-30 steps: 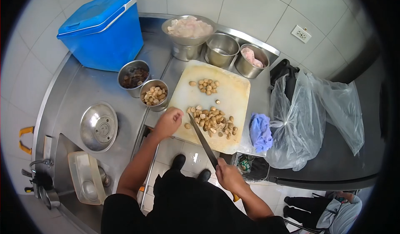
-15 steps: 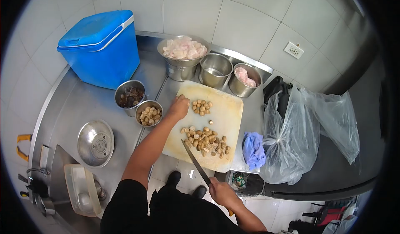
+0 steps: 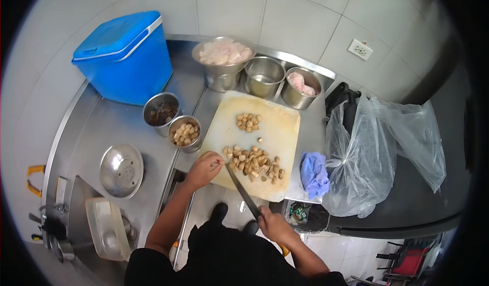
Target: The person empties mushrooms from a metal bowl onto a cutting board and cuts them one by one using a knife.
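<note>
In my right hand (image 3: 277,228) is a long knife (image 3: 241,190), gripped by its yellow handle. Its blade slants up and left, with the tip at the near left edge of the mushrooms. My left hand (image 3: 205,169) is closed in a pinch beside the tip, over the near left edge of the white cutting board (image 3: 216,118); whatever is between its fingers is too small to make out. A loose pile of small brown mushrooms (image 3: 253,162), some cut, lies on the board. Farther back sit a smaller cluster of mushrooms (image 3: 248,122) and a single mushroom (image 3: 260,140).
Left of the board stand a metal pot of mushroom pieces (image 3: 185,134) and a pot with dark contents (image 3: 162,113). Behind are a colander of pale pieces (image 3: 225,52) and two metal pots. A blue cooler (image 3: 127,64), metal bowl (image 3: 121,171), blue cloth (image 3: 314,174) and plastic bags (image 3: 361,159) surround.
My left hand has come back toward me from the board's far left edge to the knife tip. The right hand keeps its hold on the knife. The view has shifted slightly.
</note>
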The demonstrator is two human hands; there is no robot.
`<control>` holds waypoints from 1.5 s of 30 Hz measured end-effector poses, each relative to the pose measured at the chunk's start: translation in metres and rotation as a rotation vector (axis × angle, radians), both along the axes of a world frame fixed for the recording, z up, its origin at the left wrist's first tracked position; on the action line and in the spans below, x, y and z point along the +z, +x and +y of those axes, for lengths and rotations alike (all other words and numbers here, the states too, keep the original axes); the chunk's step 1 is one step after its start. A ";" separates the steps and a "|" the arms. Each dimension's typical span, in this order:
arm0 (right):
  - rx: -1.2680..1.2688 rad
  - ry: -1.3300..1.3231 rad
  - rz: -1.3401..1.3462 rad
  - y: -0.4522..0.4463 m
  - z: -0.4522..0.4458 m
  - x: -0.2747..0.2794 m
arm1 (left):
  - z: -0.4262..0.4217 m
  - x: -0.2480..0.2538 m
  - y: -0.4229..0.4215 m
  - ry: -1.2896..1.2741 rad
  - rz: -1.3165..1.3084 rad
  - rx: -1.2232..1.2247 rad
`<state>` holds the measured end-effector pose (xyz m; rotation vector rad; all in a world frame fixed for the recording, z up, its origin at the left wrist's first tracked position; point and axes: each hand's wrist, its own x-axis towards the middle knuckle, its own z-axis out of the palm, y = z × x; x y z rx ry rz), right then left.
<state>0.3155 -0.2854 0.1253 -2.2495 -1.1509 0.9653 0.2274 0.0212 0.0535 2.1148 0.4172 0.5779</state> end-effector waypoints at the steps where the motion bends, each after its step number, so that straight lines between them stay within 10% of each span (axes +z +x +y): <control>1: 0.000 0.006 0.003 0.001 0.001 0.002 | -0.007 -0.010 -0.010 0.021 -0.025 -0.043; 45: 0.049 0.111 -0.134 -0.008 0.020 -0.003 | -0.026 -0.026 -0.025 -0.021 -0.094 -0.010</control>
